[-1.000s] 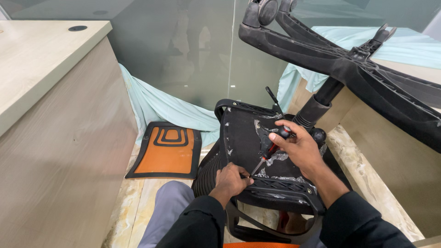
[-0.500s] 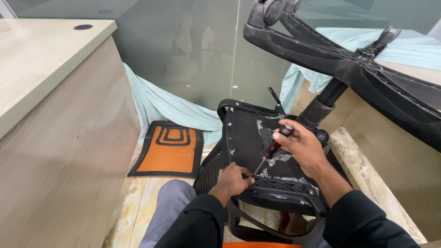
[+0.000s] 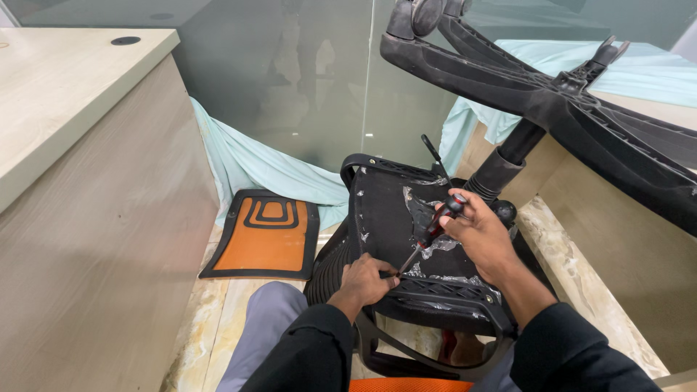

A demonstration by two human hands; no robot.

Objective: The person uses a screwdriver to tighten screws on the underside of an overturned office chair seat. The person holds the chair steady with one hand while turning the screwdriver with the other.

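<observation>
My right hand is closed around the screwdriver, its shaft slanting down-left to the upturned chair seat's near edge, where my left hand pinches its tip.

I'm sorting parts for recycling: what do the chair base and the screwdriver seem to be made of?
Chair base: looks like matte black moulded plastic, with ribbed undersides and scuffs. Screwdriver: thin shaft that looks like metal, and a red and black handle, likely plastic or rubber, gripped in the right hand.
</observation>
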